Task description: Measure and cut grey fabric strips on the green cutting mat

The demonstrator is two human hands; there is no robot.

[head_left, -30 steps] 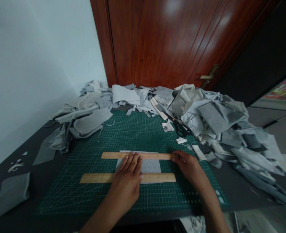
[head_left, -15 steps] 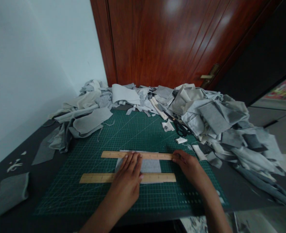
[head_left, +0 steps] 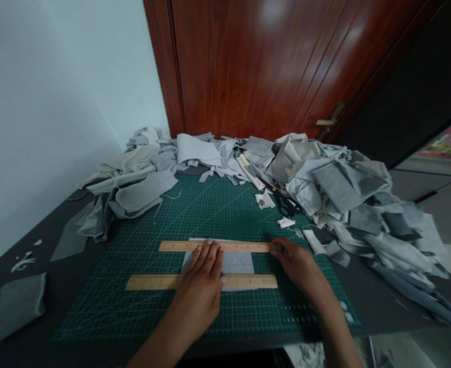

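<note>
A grey piece of fabric (head_left: 237, 262) lies on the green cutting mat (head_left: 217, 209). Two wooden rulers lie across it, the far ruler (head_left: 244, 247) near its back edge and the near ruler (head_left: 154, 282) along its front part. My left hand (head_left: 204, 278) rests flat over both rulers and the fabric, fingers stretched forward, fingertips on the far ruler. At the right end of the far ruler, my right hand (head_left: 296, 260) pinches it between thumb and fingers. Part of the fabric is hidden under my left hand and the rulers.
Heaps of grey fabric scraps (head_left: 340, 184) line the mat's back and right, with more scraps (head_left: 141, 191) at left. Black-handled scissors (head_left: 284, 202) lie by the right heap. A folded grey cloth (head_left: 16, 304) sits at the table's left. Behind stands a wooden door (head_left: 248, 66).
The right end of the far ruler has shifted very slightly; its back edge shows a bit more fabric behind it. Both hands otherwise stay in place.
</note>
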